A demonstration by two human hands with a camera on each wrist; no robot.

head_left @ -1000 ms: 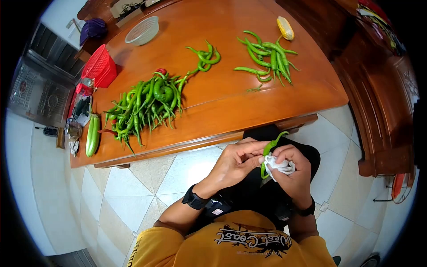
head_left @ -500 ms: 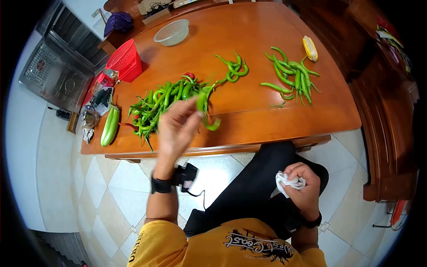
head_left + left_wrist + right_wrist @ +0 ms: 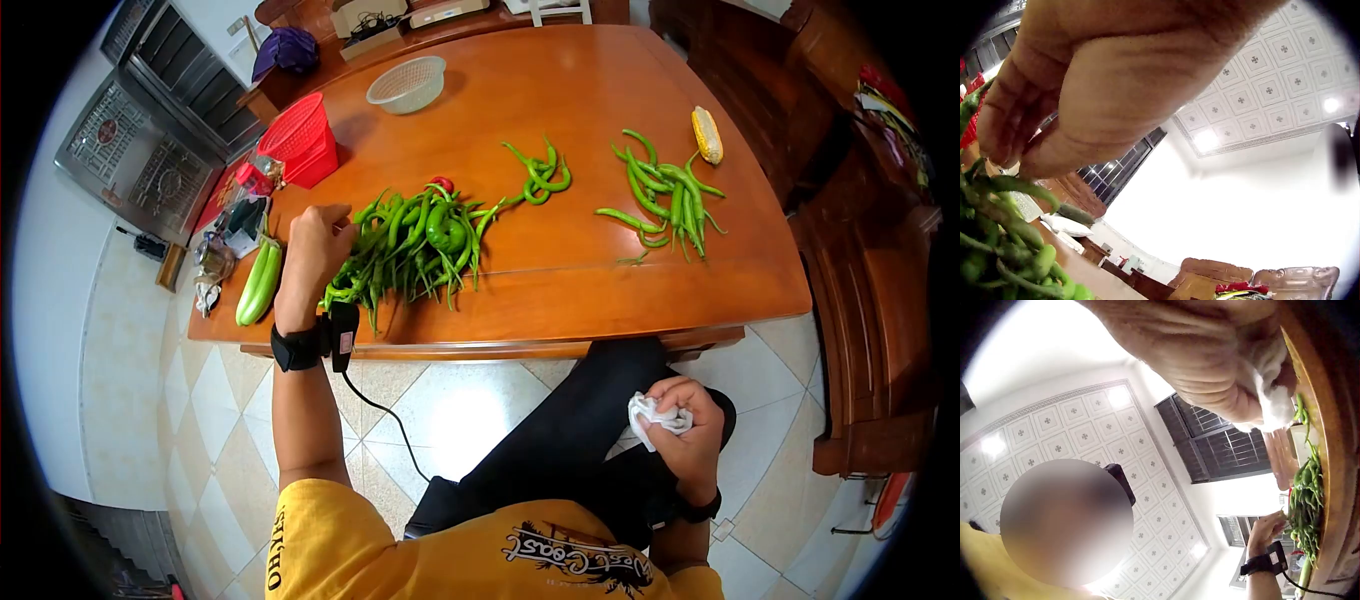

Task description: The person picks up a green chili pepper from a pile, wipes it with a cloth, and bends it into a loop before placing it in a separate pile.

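My left hand [image 3: 318, 250] is at the left end of a heap of green peppers [image 3: 425, 235] on the table. In the left wrist view, the bent fingers and thumb of that hand [image 3: 1085, 94] come down close together beside the peppers [image 3: 1016, 250]; whether they pinch one cannot be made out. Over my lap, my right hand [image 3: 690, 435] grips a crumpled white cloth [image 3: 660, 413]. The right wrist view also shows this cloth [image 3: 1272, 394] bunched in the curled fingers of the hand [image 3: 1210, 356].
A smaller group of green peppers [image 3: 680, 200] and a corn cob [image 3: 707, 136] lie on the right; a few curved peppers [image 3: 540, 178] lie mid-table. Light green eggplants [image 3: 260, 283], a red basket [image 3: 310, 145] and a pale basket [image 3: 408, 85] are left. A cable trails from my left wrist.
My left hand has gone from my lap, carrying a green pepper, left across to the heap's far end. That pepper no longer shows distinctly. My right hand stays over my lap with the cloth.
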